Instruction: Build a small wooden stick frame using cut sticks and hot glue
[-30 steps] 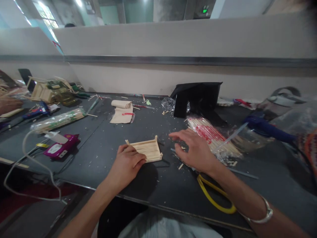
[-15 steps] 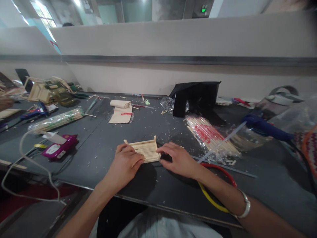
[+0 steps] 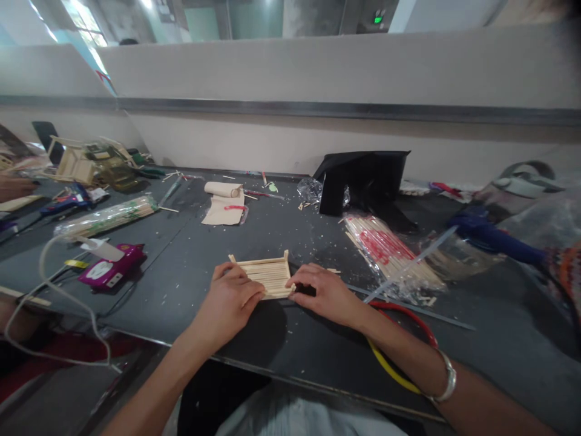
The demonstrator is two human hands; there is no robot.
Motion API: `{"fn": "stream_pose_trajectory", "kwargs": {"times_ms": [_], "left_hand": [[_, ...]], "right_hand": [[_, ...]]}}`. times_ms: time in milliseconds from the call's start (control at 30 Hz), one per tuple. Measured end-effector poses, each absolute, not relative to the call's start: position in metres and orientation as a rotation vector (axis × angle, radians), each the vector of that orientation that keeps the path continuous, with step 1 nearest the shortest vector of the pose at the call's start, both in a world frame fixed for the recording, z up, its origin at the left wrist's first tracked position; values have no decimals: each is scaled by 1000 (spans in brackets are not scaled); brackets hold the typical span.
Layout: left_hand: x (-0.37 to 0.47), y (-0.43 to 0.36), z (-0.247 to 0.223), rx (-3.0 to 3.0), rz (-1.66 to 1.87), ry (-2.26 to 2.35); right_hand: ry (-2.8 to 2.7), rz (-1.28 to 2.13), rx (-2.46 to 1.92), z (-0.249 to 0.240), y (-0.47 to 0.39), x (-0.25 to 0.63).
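A small rectangular panel of pale wooden sticks [image 3: 267, 272] lies near the table's front edge, with short raised posts at its far corners. My left hand [image 3: 233, 297] grips its left side, fingers closed over the near left part and hiding that corner. At the right edge, my right hand [image 3: 320, 290] pinches the near right corner between thumb and fingertips.
A bag of sticks with red marks [image 3: 390, 248] and a black stand [image 3: 363, 181] are to the right, near a blue glue gun [image 3: 494, 236]. A magenta power strip [image 3: 111, 266], bagged sticks [image 3: 109, 218] and rolled sandpaper [image 3: 224, 203] are left and behind.
The whole view has shifted slightly. My right hand's fingertips have moved a little at the panel's near right corner; my left hand keeps its grip.
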State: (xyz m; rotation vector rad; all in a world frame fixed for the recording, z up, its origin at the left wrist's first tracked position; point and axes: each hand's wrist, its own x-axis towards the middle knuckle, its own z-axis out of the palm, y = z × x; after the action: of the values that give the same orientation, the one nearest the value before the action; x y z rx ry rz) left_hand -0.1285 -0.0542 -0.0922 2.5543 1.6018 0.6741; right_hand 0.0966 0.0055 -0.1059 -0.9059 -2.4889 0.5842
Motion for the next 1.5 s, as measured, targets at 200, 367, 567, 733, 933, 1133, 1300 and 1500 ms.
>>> {"fn": "stream_pose_trajectory", "kwargs": {"times_ms": [200, 367, 567, 733, 933, 1133, 1300, 1500], "left_hand": [[-130, -54, -94, 2583, 658, 1608], [-131, -54, -96, 2606, 649, 1593], [-131, -53, -95, 2583, 629, 1591], [-131, -52, -94, 2574, 606, 1599], [-132, -52, -93, 2547, 603, 1603], [-131, -52, -93, 2523, 617, 1612], [-132, -53, -91, 2518, 598, 1609], [-133, -54, -90, 2505, 615, 1593]], "right_hand": [[-2476, 605, -883, -108, 6, 96], [-2474, 620, -876, -107, 6, 96], [-2477, 648, -876, -105, 6, 96], [-2472, 657, -884, -106, 6, 95], [-2465, 670, -884, -108, 7, 96], [-2463, 679, -876, -111, 8, 95], [-2461, 682, -866, -111, 8, 95], [-2462, 685, -873, -112, 8, 96]]}}
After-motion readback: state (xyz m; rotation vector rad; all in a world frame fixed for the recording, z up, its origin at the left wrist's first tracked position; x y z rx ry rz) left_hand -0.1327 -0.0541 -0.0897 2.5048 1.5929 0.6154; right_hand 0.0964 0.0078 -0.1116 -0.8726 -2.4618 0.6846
